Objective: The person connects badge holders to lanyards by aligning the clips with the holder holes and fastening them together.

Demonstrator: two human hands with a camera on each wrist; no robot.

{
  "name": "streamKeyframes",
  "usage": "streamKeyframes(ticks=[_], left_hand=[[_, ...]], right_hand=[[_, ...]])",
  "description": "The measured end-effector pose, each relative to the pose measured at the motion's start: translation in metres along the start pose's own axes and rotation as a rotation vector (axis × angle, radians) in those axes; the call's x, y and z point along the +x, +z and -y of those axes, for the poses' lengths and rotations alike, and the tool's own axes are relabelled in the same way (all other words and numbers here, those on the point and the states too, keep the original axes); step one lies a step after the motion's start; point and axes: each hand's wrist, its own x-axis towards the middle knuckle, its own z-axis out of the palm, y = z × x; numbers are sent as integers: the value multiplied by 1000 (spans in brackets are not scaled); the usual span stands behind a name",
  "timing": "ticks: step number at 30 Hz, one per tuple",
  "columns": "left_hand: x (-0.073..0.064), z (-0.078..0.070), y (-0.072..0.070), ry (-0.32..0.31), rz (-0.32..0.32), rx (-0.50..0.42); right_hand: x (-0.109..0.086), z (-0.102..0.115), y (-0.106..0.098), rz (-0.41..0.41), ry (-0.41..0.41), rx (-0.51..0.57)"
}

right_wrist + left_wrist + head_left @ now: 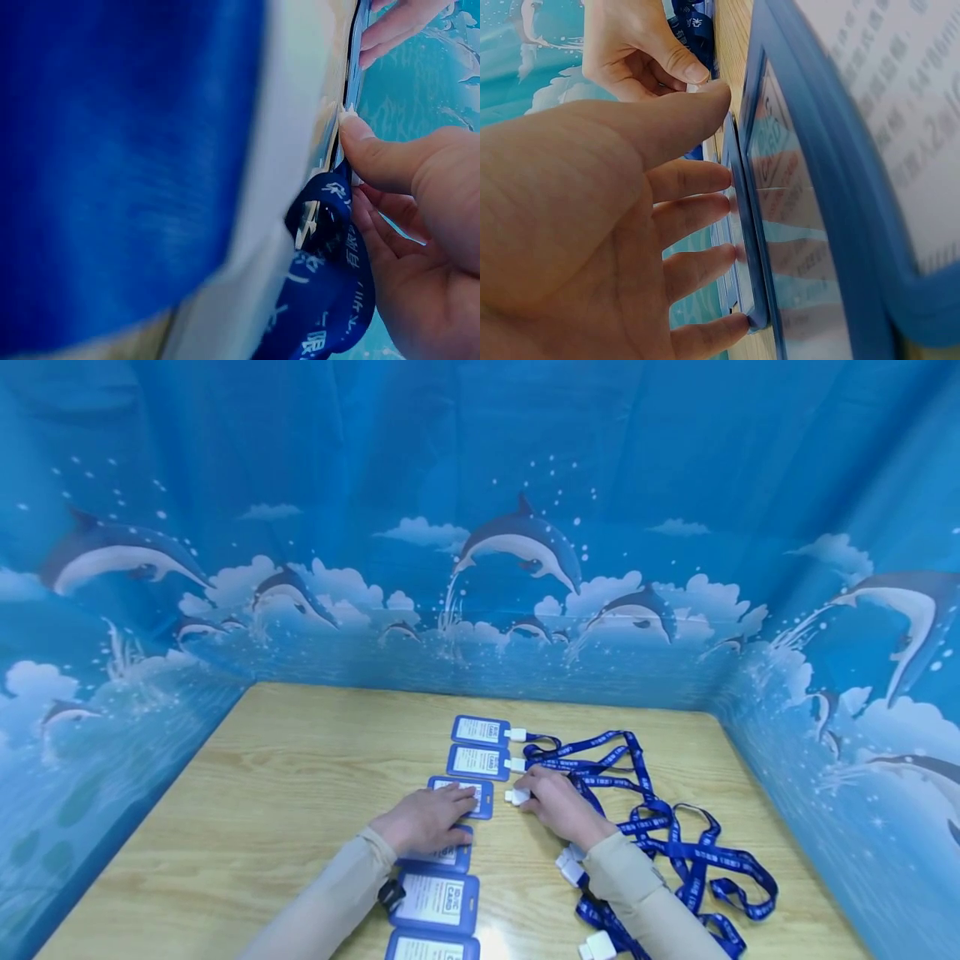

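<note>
My left hand (427,820) rests its spread fingertips on a blue ID card holder (486,800), third from the far end of a column. In the left wrist view its fingers (697,277) are nearly straight against the card face. The right hand (558,806) pinches the white clip (514,797) of a blue lanyard between thumb and fingers, just right of that holder's slotted end, a small gap between them. Printed blue strap (322,300) loops under the right hand in the right wrist view. Two farther holders (480,731) meet white lanyard clips (517,735) at their right ends.
Nearer me, more card holders (435,897) continue the column, one partly under the left hand. Tangled blue lanyards (697,852) spread across the table's right side, with loose white clips (597,946) by the right forearm. A dolphin-print curtain (360,610) surrounds the wooden table (300,760).
</note>
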Motion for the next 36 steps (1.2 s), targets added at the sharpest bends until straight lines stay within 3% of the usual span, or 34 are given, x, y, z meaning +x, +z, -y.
streamKeyframes(ticks=[13, 22, 36], left_hand=[[3, -4, 0, -8, 25, 7], [7, -5, 0, -2, 29, 22], [6, -11, 3, 2, 18, 9]], right_hand=[[2, 1, 3, 23, -29, -18], [6, 7, 1, 68, 2, 3], [8, 6, 3, 73, 20, 30]])
